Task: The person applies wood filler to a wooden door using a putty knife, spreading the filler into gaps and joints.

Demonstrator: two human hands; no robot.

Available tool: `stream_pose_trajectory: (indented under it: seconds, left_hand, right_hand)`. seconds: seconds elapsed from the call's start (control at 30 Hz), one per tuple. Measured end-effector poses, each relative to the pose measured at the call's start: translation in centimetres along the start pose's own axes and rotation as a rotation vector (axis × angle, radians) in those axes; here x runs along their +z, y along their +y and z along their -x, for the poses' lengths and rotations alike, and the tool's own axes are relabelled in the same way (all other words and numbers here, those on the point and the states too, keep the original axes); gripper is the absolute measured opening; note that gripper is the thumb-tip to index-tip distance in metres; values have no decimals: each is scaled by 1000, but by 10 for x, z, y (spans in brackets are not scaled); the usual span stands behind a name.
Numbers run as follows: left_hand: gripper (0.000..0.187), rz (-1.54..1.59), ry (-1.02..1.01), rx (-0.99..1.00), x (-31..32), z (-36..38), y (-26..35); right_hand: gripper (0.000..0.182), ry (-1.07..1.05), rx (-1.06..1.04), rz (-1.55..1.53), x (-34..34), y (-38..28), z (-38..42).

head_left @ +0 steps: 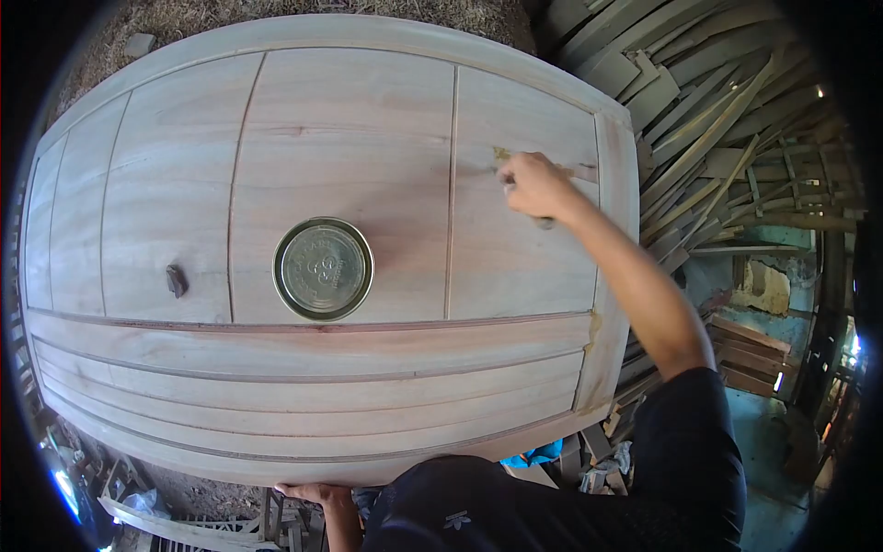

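1. Timber offcuts (685, 101), heaped beside our grooved wooden panel (345, 101).
2. Our right hand (533, 187), closed round a tool (545, 223), perhaps a scraper, over the panel's right section.
3. Our left hand (315, 493), panel's near edge; grip we cannot tell.
4. Round tin (324, 269), on panel.

The broad, pale wooden panel (340, 175) lay flat, its face divided by grooves, a yellowish-brown smear (501, 153) at upper right. Near it, the tool (544, 223) was mostly hidden.
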State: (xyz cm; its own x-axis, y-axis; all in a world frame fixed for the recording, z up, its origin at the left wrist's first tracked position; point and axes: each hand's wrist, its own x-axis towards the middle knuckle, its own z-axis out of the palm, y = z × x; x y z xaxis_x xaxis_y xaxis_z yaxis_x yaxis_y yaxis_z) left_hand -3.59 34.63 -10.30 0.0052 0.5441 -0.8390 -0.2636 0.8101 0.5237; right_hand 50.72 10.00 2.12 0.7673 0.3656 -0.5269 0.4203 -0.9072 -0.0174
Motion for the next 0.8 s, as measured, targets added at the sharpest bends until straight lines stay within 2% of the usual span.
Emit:
stream_pose_trajectory:
  seconds: [0.07, 0.1, 0.13, 0.17, 0.23, 0.37, 0.43, 0.53, 0.6, 0.63, 0.7, 0.8]
  left_hand:
    - [99, -56, -33, 49, -15, -4, 4]
    - [98, -81, 24, 55, -12, -4, 4]
    - [97, -96, 81, 58, -7, -4, -1]
    - [97, -94, 85, 53, 5, 5, -2]
    - [97, -12, 104, 14, 25, 20, 1]
    - [97, -7, 13, 6, -3, 5, 3]
    - [98, -44, 27, 30, -5, -1, 1]
    - [95, -13, -41, 31, -27, -21, -2]
    - [93, -18, -23, 9, -11, -5, -1]
    - [92, -29, -15, -11, -5, 0, 1]
    - [92, -39, -2, 10, -2, 3, -4]
    - [92, -69, 17, 31, -20, -16, -1]
  right_hand:
    - [32, -69, -9, -84, -20, 17, 0]
    - [31, -125, -18, -160, -27, 28, -1]
    - [30, 53, -237, -157, -30, 34, -3]
    - [30, 48, -237, -152, -29, 43, -9]
    - [30, 80, -529, -21, -21, 63, -27]
    - [28, 29, -574, 128, -12, 121, -21]
    - [28, -216, -387, 479, -32, 153, -12]
    - [30, -175, -235, 407, -65, 119, -10]
    - [30, 90, -566, 279, -60, 86, -24]
    - [30, 89, -561, 269, -56, 69, -31]
    - [30, -91, -497, 322, -51, 50, -44]
    - [31, -56, -512, 390, -42, 79, -31]
